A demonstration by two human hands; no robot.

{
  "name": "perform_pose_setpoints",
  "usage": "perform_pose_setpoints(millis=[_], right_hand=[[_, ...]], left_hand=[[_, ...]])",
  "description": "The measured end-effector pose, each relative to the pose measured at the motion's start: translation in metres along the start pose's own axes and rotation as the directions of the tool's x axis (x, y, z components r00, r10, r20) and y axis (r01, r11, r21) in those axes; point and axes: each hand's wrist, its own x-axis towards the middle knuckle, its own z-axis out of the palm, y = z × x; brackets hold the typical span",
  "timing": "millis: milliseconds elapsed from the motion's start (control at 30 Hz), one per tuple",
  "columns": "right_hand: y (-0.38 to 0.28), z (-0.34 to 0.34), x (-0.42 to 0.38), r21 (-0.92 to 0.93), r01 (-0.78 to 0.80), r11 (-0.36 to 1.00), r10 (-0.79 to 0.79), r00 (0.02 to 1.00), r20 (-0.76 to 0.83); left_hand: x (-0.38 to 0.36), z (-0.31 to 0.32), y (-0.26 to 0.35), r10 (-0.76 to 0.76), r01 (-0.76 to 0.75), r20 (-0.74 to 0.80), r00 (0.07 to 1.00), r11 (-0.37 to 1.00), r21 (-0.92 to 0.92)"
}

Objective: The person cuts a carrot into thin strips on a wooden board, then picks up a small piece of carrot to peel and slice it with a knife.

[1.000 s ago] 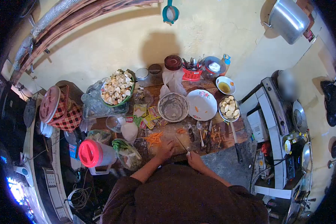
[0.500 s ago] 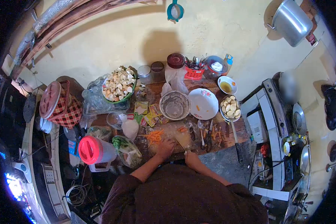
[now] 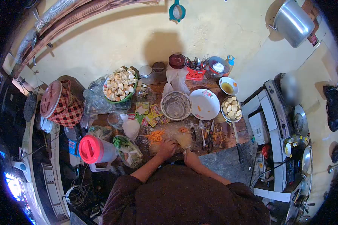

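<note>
On a floury cutting board (image 3: 172,131), orange carrot strips (image 3: 154,136) lie in a loose pile at the left. A short carrot piece (image 3: 183,129) rests near the board's far right. My left hand (image 3: 166,148) presses down on the board beside the strips, its fingers bent together; whatever lies under them is hidden. My right hand (image 3: 192,159) is closed around the handle of a knife (image 3: 180,145), at the board's near edge. The thin blade points away from me and to the left, close to my left fingertips.
Beyond the board stand a floury metal bowl (image 3: 176,106) and a flowered white plate (image 3: 205,105). At the right, a pan (image 3: 231,108) of pale peeled pieces has its handle toward me. A red-lidded pitcher (image 3: 97,152) and bagged greens (image 3: 127,151) stand left.
My right hand has shifted slightly left with the knife, toward my left hand. My left hand stays in nearly the same place on the board.
</note>
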Motion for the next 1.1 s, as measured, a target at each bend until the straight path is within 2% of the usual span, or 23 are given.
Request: perform_pose_setpoints(millis=[100, 200, 267, 367, 533, 767, 833, 967, 1033, 1100], right_hand=[[0.000, 0.006, 0.005, 0.005, -0.015, 1.000, 0.015, 0.999, 0.030], [0.004, 0.017, 0.014, -0.003, 0.040, 0.999, -0.040, 0.999, -0.013], [-0.004, 0.011, 0.014, -0.068, 0.018, 0.997, -0.015, 0.999, 0.047], [0.000, 0.007, 0.004, 0.001, -0.044, 0.999, 0.044, 0.999, 0.015], [0.002, 0.004, 0.000, 0.003, -0.003, 1.000, 0.003, 1.000, 0.012], [0.007, 0.023, 0.018, -0.034, 0.054, 0.998, -0.054, 0.999, -0.007], [-0.008, 0.011, 0.013, -0.070, 0.048, 0.996, -0.047, 0.999, 0.020], [-0.007, 0.007, 0.009, -0.189, -0.011, 0.982, 0.025, 0.997, 0.074], [-0.002, 0.002, 0.003, -0.187, 0.019, 0.982, -0.011, 0.999, 0.046], [0.002, 0.003, 0.000, -0.153, 0.030, 0.988, -0.031, 1.000, -0.003]], left_hand=[[0.001, -0.007, 0.004, -0.006, 0.007, -0.028, 1.000, 0.999, 0.035], [0.001, -0.010, 0.006, 0.005, -0.003, -0.021, 1.000, 0.998, 0.068], [-0.001, -0.010, 0.004, 0.004, -0.005, 0.004, 1.000, 0.997, 0.073], [-0.003, 0.001, -0.002, 0.023, -0.022, -0.018, 1.000, 0.998, 0.066], [-0.006, 0.002, -0.001, 0.036, -0.036, -0.041, 0.998, 0.999, 0.012], [-0.013, 0.001, -0.001, 0.084, -0.080, -0.085, 0.993, 0.996, 0.048], [-0.010, -0.010, 0.008, -0.018, 0.016, -0.065, 0.998, 1.000, -0.021], [-0.012, -0.004, 0.004, -0.028, 0.029, -0.064, 0.998, 0.999, 0.024], [-0.012, -0.002, 0.000, -0.004, 0.005, -0.042, 0.999, 1.000, 0.026], [-0.010, -0.004, -0.010, 0.023, -0.046, 0.111, 0.994, 0.978, 0.202]])
